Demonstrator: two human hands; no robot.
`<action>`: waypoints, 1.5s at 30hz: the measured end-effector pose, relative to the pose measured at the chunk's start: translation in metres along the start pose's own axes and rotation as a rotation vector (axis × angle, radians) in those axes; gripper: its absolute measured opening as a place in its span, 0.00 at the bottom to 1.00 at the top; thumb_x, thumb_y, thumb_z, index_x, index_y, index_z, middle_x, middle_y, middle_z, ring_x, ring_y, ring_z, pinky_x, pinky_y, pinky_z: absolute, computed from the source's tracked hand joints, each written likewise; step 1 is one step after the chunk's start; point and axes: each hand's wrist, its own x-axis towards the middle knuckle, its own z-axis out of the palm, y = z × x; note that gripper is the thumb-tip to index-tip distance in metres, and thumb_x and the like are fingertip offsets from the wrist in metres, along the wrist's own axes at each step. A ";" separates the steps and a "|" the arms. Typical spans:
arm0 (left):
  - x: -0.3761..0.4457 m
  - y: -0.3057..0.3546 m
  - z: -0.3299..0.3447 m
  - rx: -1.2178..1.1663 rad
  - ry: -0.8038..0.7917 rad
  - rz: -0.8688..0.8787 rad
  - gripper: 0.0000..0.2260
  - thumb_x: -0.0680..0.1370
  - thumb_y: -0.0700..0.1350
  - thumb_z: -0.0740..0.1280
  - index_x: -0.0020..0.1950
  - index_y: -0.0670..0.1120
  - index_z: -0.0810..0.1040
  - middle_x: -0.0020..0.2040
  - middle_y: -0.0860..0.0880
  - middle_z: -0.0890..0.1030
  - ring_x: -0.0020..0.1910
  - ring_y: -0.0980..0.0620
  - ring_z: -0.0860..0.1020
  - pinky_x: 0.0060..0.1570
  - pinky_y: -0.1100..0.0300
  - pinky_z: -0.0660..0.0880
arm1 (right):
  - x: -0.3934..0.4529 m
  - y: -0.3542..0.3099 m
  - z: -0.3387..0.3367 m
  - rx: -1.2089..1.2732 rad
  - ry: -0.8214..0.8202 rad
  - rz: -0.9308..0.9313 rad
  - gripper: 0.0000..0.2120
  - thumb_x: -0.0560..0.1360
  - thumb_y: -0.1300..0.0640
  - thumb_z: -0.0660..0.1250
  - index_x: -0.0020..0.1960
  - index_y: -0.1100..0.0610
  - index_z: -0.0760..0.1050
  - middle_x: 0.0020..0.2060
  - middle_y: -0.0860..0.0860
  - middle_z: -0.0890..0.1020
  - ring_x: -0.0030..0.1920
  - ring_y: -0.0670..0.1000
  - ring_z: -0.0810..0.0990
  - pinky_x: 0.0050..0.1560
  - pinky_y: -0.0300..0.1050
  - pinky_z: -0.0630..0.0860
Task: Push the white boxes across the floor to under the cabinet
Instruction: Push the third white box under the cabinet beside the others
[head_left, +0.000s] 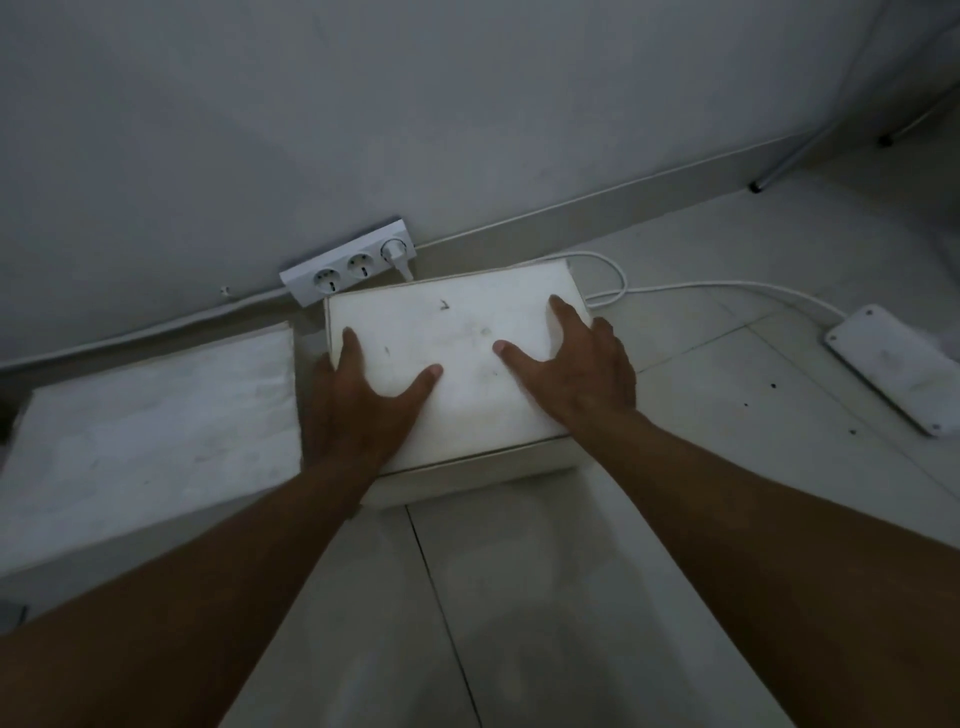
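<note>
A white box (462, 332) lies on the tiled floor close to the wall, its lid slightly scuffed. My left hand (363, 405) rests flat on its near left part, fingers over the left edge and thumb spread across the lid. On the box's right side my right hand (576, 369) presses down, fingers reaching toward the far right corner. A second, larger white box (150, 431) sits to the left, almost touching the first one. No cabinet is in view.
A white socket strip (348, 267) with one plug in it lies against the wall just behind the box. Its cable (701, 286) loops right to a flat white device (893, 364) on the floor. Thin metal legs (789, 156) stand at the far right.
</note>
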 end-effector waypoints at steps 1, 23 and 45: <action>-0.003 0.003 -0.005 -0.018 0.019 0.026 0.49 0.66 0.74 0.65 0.79 0.51 0.55 0.75 0.41 0.62 0.74 0.40 0.61 0.70 0.42 0.64 | -0.007 -0.002 -0.006 0.008 0.037 0.008 0.44 0.68 0.25 0.63 0.77 0.42 0.56 0.71 0.58 0.67 0.69 0.61 0.68 0.67 0.58 0.68; -0.133 0.020 -0.170 -0.162 0.026 0.375 0.48 0.67 0.74 0.64 0.80 0.53 0.51 0.78 0.45 0.59 0.76 0.44 0.59 0.70 0.47 0.61 | -0.230 -0.059 -0.129 -0.083 0.473 0.152 0.39 0.70 0.23 0.57 0.76 0.38 0.57 0.72 0.57 0.61 0.71 0.59 0.62 0.68 0.56 0.63; -0.386 -0.123 -0.408 -0.048 0.280 0.318 0.48 0.67 0.74 0.65 0.79 0.51 0.53 0.74 0.42 0.63 0.71 0.41 0.66 0.67 0.46 0.66 | -0.546 -0.152 -0.168 0.137 0.411 -0.067 0.38 0.70 0.24 0.59 0.75 0.38 0.61 0.69 0.56 0.63 0.69 0.58 0.63 0.68 0.55 0.61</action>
